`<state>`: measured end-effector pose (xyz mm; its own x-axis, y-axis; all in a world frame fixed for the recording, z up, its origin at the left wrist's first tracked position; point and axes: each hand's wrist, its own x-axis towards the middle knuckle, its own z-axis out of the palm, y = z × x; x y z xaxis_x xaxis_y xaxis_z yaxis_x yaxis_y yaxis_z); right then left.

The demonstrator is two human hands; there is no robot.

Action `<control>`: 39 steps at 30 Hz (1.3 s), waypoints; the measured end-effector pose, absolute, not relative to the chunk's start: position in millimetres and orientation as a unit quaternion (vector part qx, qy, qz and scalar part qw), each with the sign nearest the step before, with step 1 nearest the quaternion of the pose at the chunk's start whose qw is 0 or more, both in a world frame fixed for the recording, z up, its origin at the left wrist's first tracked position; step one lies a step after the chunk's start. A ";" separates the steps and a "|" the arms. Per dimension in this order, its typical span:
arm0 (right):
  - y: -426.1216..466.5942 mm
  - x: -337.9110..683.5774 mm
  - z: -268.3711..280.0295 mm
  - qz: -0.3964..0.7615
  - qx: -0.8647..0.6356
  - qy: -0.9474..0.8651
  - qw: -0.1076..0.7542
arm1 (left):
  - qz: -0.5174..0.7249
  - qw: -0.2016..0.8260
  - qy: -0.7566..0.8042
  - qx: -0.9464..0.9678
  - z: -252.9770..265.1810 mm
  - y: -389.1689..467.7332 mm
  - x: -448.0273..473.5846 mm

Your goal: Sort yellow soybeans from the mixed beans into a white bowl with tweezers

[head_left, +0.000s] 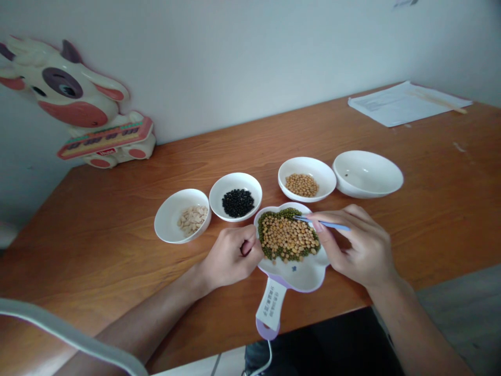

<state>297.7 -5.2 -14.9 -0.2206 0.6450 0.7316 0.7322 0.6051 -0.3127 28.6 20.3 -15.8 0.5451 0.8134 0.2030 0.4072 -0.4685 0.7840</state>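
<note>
A white flower-shaped dish [303, 274] with a lilac rim and labelled handle lies before me. In it, tan beans [289, 235] lie over small green mung beans [270, 216]. My left hand [235, 253] is closed at the dish's left edge, thumb and curled forefinger against the rim; the fingertips are partly hidden. In my right hand [360, 243] are blue tweezers [332, 225], pinched between thumb and fingers. Their tips reach down among the beans near the back of the dish. Whether the tips hold a bean is too small to tell.
Behind the dish stand white bowls: one with pale flat seeds [191, 220], one with black beans [238, 202], one with tan beans [301, 185], and a bowl [368, 175] with a dark speck. A cow toy [90, 104] stands back left, papers [403, 104] back right.
</note>
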 end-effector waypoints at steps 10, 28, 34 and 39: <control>-4.9 298.1 -14.6 -0.046 -0.437 -0.781 0.443 | 0.296 0.347 0.372 0.808 -14.5 20.2 29.0; -1.6 297.0 -10.9 -0.125 -0.456 -0.721 0.506 | 0.302 0.344 0.368 0.809 -17.6 19.6 27.9; 1.0 295.9 -12.8 -0.085 -0.480 -0.694 0.529 | 0.303 0.343 0.370 0.809 -17.4 20.2 27.8; -5.3 291.5 -16.1 0.005 -0.453 -0.735 0.505 | 0.301 0.341 0.370 0.810 -15.5 20.4 28.6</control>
